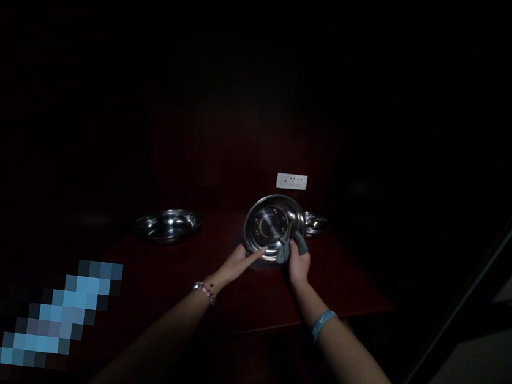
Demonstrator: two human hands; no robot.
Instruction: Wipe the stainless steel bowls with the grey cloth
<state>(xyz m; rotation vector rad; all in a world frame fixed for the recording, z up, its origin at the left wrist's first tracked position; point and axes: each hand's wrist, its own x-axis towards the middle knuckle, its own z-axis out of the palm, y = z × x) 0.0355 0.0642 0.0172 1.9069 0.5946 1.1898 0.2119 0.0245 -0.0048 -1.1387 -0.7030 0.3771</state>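
A shiny round metal basin [271, 221] is tilted up off the red table, its inside facing me. My left hand [239, 265] grips its lower left rim, thumb over the edge and fingers behind. A grey-green cloth [283, 252] is bunched in my right hand [298, 263], which presses it against the basin's lower right rim. Part of the cloth sticks out above my fingers. Behind and to the right, partly hidden by the basin, sit other metal basins [317, 225], seemingly stacked. Another metal basin [167, 226] rests on the table to the left.
The dark red table [265, 307] runs to a front edge below my hands. A white power socket panel [292, 181] is on the wall behind. At right stands a dark slanted frame [464, 308] with pale panels. A pixelated blue patch covers the lower left. The surroundings are very dark.
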